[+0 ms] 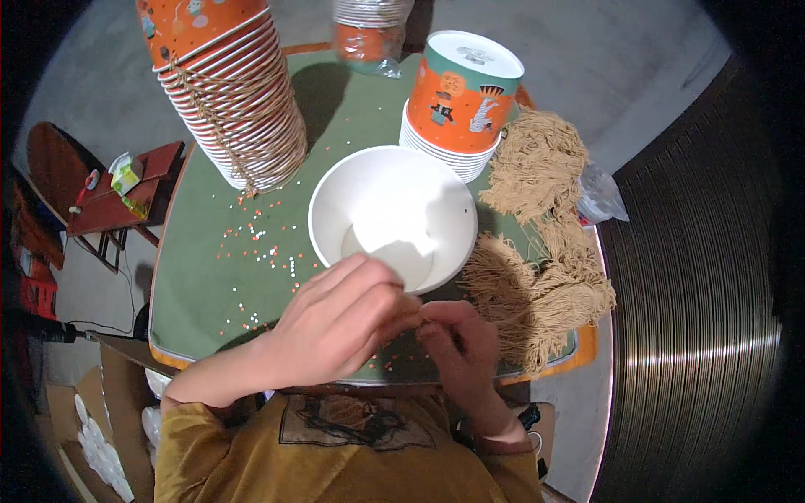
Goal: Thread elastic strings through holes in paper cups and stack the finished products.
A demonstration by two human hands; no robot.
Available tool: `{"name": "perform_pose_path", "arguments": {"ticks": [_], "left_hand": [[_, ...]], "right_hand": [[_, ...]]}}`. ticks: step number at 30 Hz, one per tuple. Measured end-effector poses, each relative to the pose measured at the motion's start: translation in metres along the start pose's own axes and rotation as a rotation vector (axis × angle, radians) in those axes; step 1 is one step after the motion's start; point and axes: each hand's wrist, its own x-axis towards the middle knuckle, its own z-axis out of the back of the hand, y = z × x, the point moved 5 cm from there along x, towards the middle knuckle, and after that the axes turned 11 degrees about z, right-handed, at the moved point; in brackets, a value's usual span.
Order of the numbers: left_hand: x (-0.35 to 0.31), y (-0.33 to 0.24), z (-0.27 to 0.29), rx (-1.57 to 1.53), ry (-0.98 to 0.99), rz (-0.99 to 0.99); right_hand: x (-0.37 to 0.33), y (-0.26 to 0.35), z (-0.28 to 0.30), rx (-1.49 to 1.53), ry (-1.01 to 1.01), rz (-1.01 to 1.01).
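My left hand (348,306) is closed over the near rim of an open white paper bucket (344,168), its fingers curled toward my right hand (461,339). That hand is pinched shut just to the right, and the fingertips of both meet. What lies between them, if anything, is too small to make out. The bucket stands with its mouth up and shows a bare white inside. Beside my right hand lie loose bundles of tan string (545,310), with another bundle of tan string (537,163) farther back.
A tall leaning stack of orange paper buckets (231,101) with string handles stands at the far left. Upside-down orange and green buckets (465,101) are stacked behind the open one. Small white and orange dots (256,243) are scattered over the green tabletop (193,277). A cardboard box (126,394) stands lower left.
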Motion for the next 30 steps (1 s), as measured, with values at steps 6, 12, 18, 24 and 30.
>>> {"name": "perform_pose_path", "arguments": {"ticks": [6, 12, 18, 24, 30], "left_hand": [[0.056, 0.010, -0.035, -0.198, 0.089, 0.182], [0.071, 0.036, -0.061, -0.154, 0.321, 0.437], [0.053, 0.034, -0.029, -0.081, 0.518, 0.635], [0.023, 0.044, 0.025, -0.227, 0.402, 0.790], [0.009, 0.042, 0.040, -0.369, 0.442, 0.801]], "right_hand": [[0.006, -0.019, 0.038, -0.104, -0.291, 0.001], [0.012, -0.037, 0.057, -0.197, -0.421, 0.000], [0.030, -0.046, 0.048, -0.168, -0.365, 0.031], [0.046, -0.043, 0.005, -0.112, -0.163, 0.084], [0.058, -0.023, -0.012, -0.020, -0.157, 0.315]]}}
